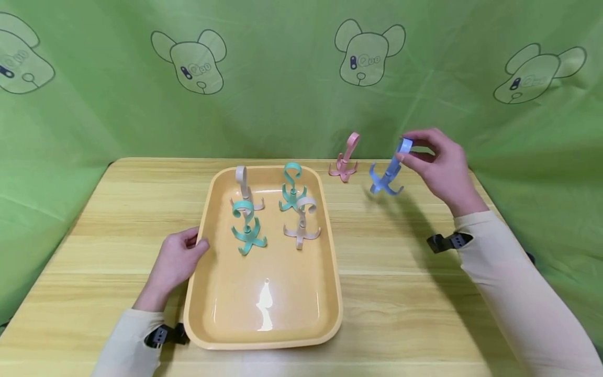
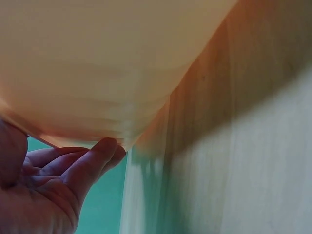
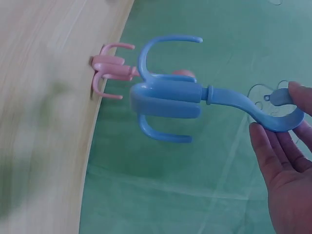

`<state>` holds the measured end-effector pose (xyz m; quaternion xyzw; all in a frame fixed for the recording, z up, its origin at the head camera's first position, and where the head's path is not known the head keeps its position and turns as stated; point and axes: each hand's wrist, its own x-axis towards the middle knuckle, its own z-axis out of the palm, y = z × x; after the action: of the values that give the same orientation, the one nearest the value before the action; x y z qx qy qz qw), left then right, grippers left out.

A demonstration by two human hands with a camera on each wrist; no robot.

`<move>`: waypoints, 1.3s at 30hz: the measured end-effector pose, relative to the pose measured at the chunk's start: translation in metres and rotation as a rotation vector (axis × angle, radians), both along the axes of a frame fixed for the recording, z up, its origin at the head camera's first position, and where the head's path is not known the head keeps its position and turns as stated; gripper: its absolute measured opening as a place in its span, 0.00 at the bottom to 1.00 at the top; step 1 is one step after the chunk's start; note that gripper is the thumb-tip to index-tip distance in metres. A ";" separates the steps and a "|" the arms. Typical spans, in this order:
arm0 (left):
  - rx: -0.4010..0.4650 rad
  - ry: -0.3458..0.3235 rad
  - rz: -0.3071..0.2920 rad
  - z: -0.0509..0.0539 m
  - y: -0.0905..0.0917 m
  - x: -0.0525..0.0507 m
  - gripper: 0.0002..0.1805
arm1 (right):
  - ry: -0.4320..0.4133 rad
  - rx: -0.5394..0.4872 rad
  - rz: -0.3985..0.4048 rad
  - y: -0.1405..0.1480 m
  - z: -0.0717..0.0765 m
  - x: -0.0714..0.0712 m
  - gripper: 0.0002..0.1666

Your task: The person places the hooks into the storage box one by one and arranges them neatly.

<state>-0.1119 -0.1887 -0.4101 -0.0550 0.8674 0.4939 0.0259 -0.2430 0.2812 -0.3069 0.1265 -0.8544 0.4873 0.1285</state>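
Observation:
A blue four-pronged hanging hook (image 1: 392,167) is in my right hand (image 1: 445,170), which pinches its curved top between thumb and fingers. Seen from the right wrist, the prongs of this blue hook (image 3: 168,100) are apart from the table. Just left of it a pink hook (image 1: 345,168) stands upright at the table's back edge. My left hand (image 1: 176,260) grips the left rim of a yellow tray (image 1: 235,298), thumb on the rim. In the left wrist view, the hand's fingers (image 2: 90,163) are against the tray's outer side.
Two green hooks (image 1: 248,235) and two whitish hooks (image 1: 300,234) stand in the tray's far half. The tray is on a wooden table (image 1: 400,309). A green curtain (image 1: 282,115) with printed animal heads hangs behind the table and along its sides.

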 end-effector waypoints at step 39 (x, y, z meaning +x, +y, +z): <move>0.013 -0.006 0.000 -0.001 -0.002 0.000 0.23 | 0.209 -0.009 0.361 -0.033 0.010 0.057 0.26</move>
<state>-0.1118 -0.1906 -0.4109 -0.0564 0.8640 0.4995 0.0289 -0.1864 0.2481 -0.2968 0.3268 -0.7978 0.4903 0.1276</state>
